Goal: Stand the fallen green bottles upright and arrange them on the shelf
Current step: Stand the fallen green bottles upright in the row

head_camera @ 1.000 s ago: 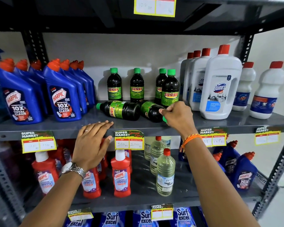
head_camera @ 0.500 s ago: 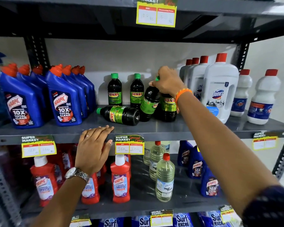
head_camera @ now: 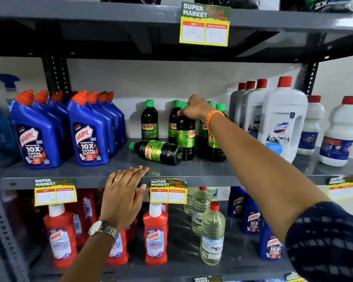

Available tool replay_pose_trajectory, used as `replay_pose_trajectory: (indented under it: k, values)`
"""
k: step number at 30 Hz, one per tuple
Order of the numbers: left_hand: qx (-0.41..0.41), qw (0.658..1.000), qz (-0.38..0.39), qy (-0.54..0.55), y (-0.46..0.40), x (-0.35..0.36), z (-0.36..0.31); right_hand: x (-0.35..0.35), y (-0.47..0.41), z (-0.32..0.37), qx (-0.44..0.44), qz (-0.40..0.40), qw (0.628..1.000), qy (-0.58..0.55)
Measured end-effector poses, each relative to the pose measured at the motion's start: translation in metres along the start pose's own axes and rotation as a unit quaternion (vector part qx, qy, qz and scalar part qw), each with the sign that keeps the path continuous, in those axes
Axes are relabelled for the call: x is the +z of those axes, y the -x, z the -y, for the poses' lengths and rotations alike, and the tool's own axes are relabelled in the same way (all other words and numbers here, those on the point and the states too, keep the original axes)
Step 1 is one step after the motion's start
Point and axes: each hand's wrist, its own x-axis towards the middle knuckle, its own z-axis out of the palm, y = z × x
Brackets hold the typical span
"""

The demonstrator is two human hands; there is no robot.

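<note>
Dark green-capped Sunny bottles stand on the grey middle shelf (head_camera: 192, 171). My right hand (head_camera: 196, 108) grips the neck of one upright bottle (head_camera: 186, 137) in front of the standing row. Another green bottle (head_camera: 157, 152) lies on its side just left of it, cap pointing left. A lone upright bottle (head_camera: 149, 121) stands behind the fallen one. More upright bottles (head_camera: 214, 139) are partly hidden by my right wrist. My left hand (head_camera: 123, 194) rests flat on the shelf's front edge, fingers together, holding nothing.
Blue Harpic bottles (head_camera: 88, 139) crowd the shelf's left side and white Domex bottles (head_camera: 281, 123) the right. Price tags (head_camera: 168, 191) hang on the shelf edge. Red cleaner bottles (head_camera: 155, 235) and clear bottles (head_camera: 212, 237) fill the shelf below.
My right hand took a fallen bottle by its neck, tilted it up and set it upright in front of the row. The left hand stayed on the shelf edge.
</note>
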Motion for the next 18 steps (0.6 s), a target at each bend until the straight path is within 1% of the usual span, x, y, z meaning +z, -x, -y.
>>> replay_pose_trajectory:
  k: [2, 4, 6, 8, 13, 16, 18]
  values:
    - [0.000, 1.000, 0.000, 0.002, 0.000, 0.000, 0.000, -0.001, 0.000, -0.003, 0.034, 0.039, 0.994, -0.093]
    - [0.002, 1.000, 0.000, 0.006, -0.001, 0.000, 0.001, -0.002, 0.002, -0.006, 0.067, 0.087, 0.976, -0.187]
    - [0.004, 1.000, -0.005, 0.009, 0.000, 0.000, 0.000, -0.001, 0.002, -0.010, 0.078, 0.112, 0.965, -0.226]
    - [0.004, 1.000, -0.010, 0.007, 0.000, 0.000, 0.000, 0.001, 0.001, -0.013, 0.073, 0.106, 0.969, -0.211]
    - [0.002, 1.000, -0.007, 0.002, 0.000, 0.001, 0.001, -0.001, 0.004, -0.010, 0.043, 0.064, 0.995, -0.069]
    - [-0.002, 1.000, -0.007, -0.002, 0.000, 0.001, -0.001, -0.004, 0.006, -0.008, 0.031, 0.080, 0.994, -0.062]
    - [-0.003, 1.000, -0.004, -0.001, 0.000, 0.000, -0.002, -0.006, 0.009, -0.010, 0.027, 0.073, 0.996, -0.052]
